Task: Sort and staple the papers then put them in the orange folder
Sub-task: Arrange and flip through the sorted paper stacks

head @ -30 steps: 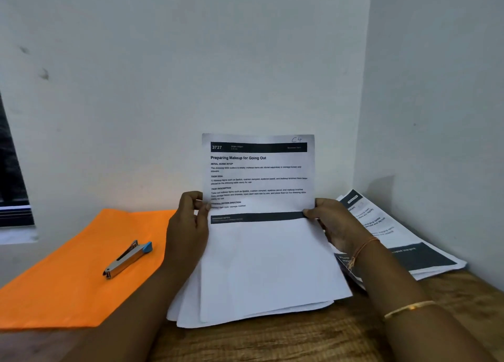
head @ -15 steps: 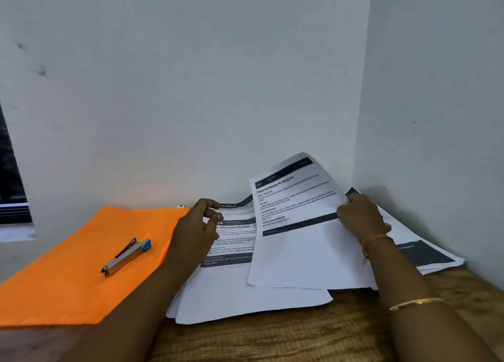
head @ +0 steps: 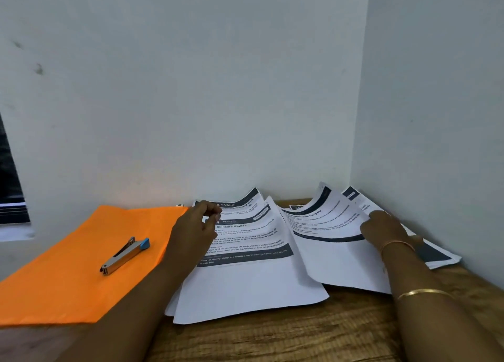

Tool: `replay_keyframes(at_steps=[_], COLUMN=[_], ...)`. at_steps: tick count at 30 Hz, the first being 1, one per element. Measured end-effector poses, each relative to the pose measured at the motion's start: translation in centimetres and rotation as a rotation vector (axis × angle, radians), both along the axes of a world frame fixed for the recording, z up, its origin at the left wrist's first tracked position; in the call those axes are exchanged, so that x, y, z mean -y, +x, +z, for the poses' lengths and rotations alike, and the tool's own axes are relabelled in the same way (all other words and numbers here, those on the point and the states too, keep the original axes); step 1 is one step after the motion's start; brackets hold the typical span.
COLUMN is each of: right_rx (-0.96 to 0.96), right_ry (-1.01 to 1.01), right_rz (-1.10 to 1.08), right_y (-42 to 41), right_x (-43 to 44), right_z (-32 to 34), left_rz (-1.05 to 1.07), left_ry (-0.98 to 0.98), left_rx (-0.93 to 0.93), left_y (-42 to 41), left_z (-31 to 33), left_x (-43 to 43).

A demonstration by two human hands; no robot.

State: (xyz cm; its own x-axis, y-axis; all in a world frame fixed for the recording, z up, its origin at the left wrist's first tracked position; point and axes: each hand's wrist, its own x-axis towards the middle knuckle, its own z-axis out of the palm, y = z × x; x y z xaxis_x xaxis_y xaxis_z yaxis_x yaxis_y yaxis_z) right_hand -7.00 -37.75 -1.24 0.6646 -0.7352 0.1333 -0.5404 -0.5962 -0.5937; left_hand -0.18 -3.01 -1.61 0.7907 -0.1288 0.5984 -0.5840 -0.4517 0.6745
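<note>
Paper is about as light and floppy as it gets. The loose sheet [head: 327,241] bows in the air because the right hand [head: 381,229] only pinches it at its 3 o'clock edge, fingers curled over the margin. One-edge holds make it sag and catch air, so I'd say take it lower on the side or use both hands.

It hangs over the right pile [head: 439,255], which is shoved into the corner at about 2 o'clock. The middle stack [head: 245,279] sits dead centre, fanned and not squared. Its sheets look slippery on each other, so a nudge probably skews them.

The left hand [head: 197,233] hovers over that stack's 10 o'clock corner, fingers loosely curled, holding nothing as far as I can see.

The orange folder [head: 68,279] lies flat at 9 o'clock with the stapler [head: 125,255] on top of it.

Room-wise, walls box in 12 and 3. The bare table [head: 272,340] at 6 o'clock is the open spot, but stack corners sit near that front edge.
</note>
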Motion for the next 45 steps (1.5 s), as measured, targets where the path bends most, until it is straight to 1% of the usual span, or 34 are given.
replay_keyframes(at_steps=[3, 4, 6, 8, 11, 13, 14, 17, 19, 22, 25, 29, 33, 42, 45], right_rx=[-0.098, -0.098, -0.027, 0.018, 0.080, 0.012, -0.052, -0.195, -0.277, -0.366, -0.398, -0.414, -0.468, -0.462, -0.393], right_ry=[-0.106, -0.167, -0.261, -0.291, -0.178, -0.083, -0.062, -0.074, -0.090, -0.108, -0.119, -0.134, -0.208, -0.217, -0.219], right_rz=[-0.091, -0.125, -0.107, 0.016, 0.344, 0.552, 0.613, 0.677, 0.684, 0.669, 0.640, 0.648, 0.564, 0.516, 0.481], right_y=[-0.3, -0.3, -0.1, 0.6, 1.5, 1.6, 1.6, 1.7, 1.7, 1.9, 2.2, 2.7, 3.0, 3.0, 2.5], right_x=[-1.6, -2.2, -3.3, -4.5, -6.8, -8.5, -9.1, -9.5, -9.2, -8.4, -7.9, -7.2, -6.3, -5.8, -6.6], right_z=[0.2, 0.4, 1.1, 1.8, 1.8, 1.5, 1.2, 0.4, 0.3, 0.0, -0.3, -0.7, -0.9, -1.1, -0.5], left_rz=[0.011, 0.011, 0.014, 0.019, 0.032, 0.059, 0.082, 0.160, 0.213, 0.255, 0.263, 0.265, 0.240, 0.263, 0.256], left_ry=[0.014, 0.014, 0.018, 0.024, 0.038, 0.066, 0.093, 0.187, 0.266, 0.339, 0.370, 0.464, 0.534, 0.625, 0.653], left_rx=[-0.004, -0.004, -0.001, 0.002, 0.022, 0.049, 0.048, -0.052, -0.142, -0.195, -0.217, -0.250, -0.332, -0.386, -0.390], left_y=[0.1, 0.0, 0.0, 0.0, -0.1, 0.0, 0.1, 0.8, 1.3, 1.7, 1.8, 2.2, 2.7, 3.2, 3.0], left_z=[0.0, 0.0, 0.1, 0.1, 0.1, 0.1, 0.0, -0.6, -1.1, -1.4, -1.4, -1.7, -2.3, -2.6, -2.3], left_x=[0.0, 0.0, 0.0, 0.0, 0.0, 0.0, -0.1, -0.6, -1.0, -1.4, -1.4, -1.5, -1.7, -1.8, -1.7])
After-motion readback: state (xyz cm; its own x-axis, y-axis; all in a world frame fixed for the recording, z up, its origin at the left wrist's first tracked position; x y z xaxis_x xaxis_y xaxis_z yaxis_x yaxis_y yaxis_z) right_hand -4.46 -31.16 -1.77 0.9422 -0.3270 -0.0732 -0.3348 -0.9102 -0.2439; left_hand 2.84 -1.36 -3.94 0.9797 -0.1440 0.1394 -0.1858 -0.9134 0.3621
